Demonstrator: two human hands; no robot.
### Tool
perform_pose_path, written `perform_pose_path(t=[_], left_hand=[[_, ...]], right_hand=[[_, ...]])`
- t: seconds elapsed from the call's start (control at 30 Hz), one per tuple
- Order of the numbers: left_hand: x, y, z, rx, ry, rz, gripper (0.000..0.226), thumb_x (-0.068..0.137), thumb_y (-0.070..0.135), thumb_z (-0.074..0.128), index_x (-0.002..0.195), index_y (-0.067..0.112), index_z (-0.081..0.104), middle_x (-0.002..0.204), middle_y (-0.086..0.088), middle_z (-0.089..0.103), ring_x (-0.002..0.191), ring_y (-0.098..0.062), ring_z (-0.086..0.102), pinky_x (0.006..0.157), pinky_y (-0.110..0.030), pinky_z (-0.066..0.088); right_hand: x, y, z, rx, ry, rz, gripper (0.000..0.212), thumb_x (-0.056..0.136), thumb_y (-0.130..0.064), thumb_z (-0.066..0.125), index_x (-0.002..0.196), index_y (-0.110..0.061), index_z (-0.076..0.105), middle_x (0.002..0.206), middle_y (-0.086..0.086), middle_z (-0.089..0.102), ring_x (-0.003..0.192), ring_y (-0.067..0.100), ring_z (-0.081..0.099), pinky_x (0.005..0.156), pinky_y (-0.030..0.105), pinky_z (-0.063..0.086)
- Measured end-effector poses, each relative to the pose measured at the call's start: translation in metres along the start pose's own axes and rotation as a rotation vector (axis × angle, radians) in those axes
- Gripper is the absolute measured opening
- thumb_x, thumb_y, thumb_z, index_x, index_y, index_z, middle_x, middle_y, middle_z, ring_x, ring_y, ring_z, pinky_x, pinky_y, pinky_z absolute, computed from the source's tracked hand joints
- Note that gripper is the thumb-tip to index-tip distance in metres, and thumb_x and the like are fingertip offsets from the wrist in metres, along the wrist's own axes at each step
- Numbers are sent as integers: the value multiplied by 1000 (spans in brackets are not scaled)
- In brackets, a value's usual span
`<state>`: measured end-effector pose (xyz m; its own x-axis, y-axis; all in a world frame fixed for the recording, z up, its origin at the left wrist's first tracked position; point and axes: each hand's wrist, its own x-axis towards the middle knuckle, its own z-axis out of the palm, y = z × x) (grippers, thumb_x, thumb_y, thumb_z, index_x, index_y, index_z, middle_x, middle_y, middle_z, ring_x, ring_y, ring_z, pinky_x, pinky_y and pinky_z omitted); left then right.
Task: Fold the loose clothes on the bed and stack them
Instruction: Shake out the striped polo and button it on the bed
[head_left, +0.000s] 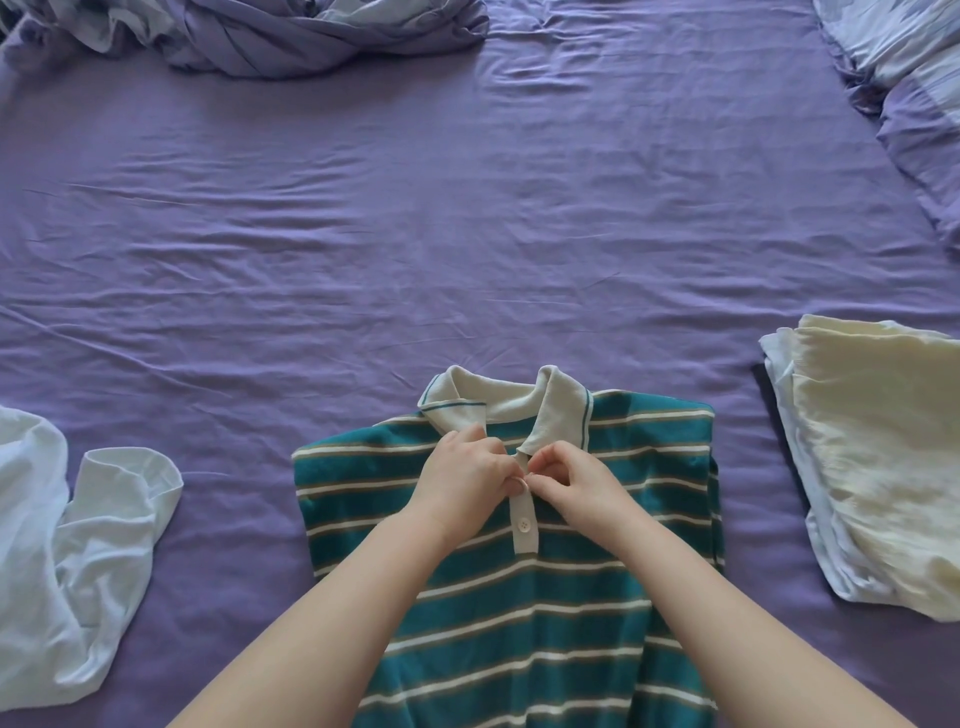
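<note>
A teal polo shirt (519, 603) with white and brown stripes and a cream collar lies face up near the front of the bed, its sleeves tucked under. My left hand (462, 483) and my right hand (576, 483) meet at the top of its cream button placket, each pinching the fabric just below the collar. One white button shows lower on the placket. A loose white garment (67, 561) lies crumpled at the left. A folded stack (878, 467), cream on top with white beneath, sits at the right.
The purple bed sheet (467, 234) stretches wrinkled across the middle and back. A bunched purple duvet (260, 36) lies at the far left, and a patterned pillow (914, 78) at the far right.
</note>
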<state>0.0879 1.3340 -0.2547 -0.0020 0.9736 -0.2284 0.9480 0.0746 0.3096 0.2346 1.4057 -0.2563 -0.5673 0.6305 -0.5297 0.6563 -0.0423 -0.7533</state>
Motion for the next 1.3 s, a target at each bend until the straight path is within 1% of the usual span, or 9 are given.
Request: perform_pose_path(t=[0.1,0.4,0.53,0.63,0.77,0.93,1.1,1.23,1.3], left_hand=[[3,0,0,13,-41,-14,30,96,41,44,115,31,66,107,7,65,99,-18,46,87,-31,39],[9,-8,-9,-72,-204,-7,24,95,34,50,109,25,69,101,5,64,97,-18,45,82,-35,45],[11,-9,-9,-60,-190,25,22,93,34,53,110,28,67,109,1,54,101,-20,46,86,-36,43],[12,-9,-10,-103,-180,-14,22,89,41,58,105,32,68,115,0,45,107,-19,44,90,-34,38],[15,-10,-11,-182,-292,-117,27,85,49,60,106,34,67,124,2,39,118,-18,35,100,-35,30],[20,-6,-12,-187,-353,-143,23,86,46,57,106,37,64,125,2,36,121,-19,32,101,-37,27],[17,-2,-10,-134,-282,-123,29,83,51,56,105,34,65,121,3,38,115,-19,32,94,-36,27],[18,1,-6,-24,-164,-107,24,87,37,58,109,29,60,126,2,37,120,-20,32,95,-33,26],[16,0,-5,-19,-92,-126,29,87,32,56,116,28,54,130,2,36,123,-20,31,99,-33,26]], right_hand=[[-3,2,3,-40,-14,-35,18,84,-30,66,96,-27,53,92,-10,62,86,3,59,69,14,47],[-3,6,11,-157,74,-110,16,88,-21,63,94,-28,50,92,-12,60,85,4,58,69,11,44],[-3,7,11,-153,86,-101,16,88,-18,62,95,-26,49,92,-10,61,85,6,58,73,17,48],[-3,8,11,-98,91,-69,16,88,-17,62,94,-26,50,90,-10,61,83,3,57,70,14,46],[-4,7,10,-52,64,-63,20,86,-15,63,93,-28,50,90,-11,61,84,1,57,66,9,42],[-3,8,13,-11,85,-32,15,89,-19,61,94,-26,49,91,-10,61,85,4,58,73,18,48],[-2,6,15,-55,104,-5,14,90,-22,59,98,-26,48,92,-11,59,87,6,57,77,21,50],[-3,5,15,-112,128,6,14,89,-28,60,98,-24,49,92,-8,59,85,9,57,77,28,53],[-4,3,16,-219,164,13,15,89,-34,59,94,-23,50,88,-6,60,81,13,57,69,31,51]])
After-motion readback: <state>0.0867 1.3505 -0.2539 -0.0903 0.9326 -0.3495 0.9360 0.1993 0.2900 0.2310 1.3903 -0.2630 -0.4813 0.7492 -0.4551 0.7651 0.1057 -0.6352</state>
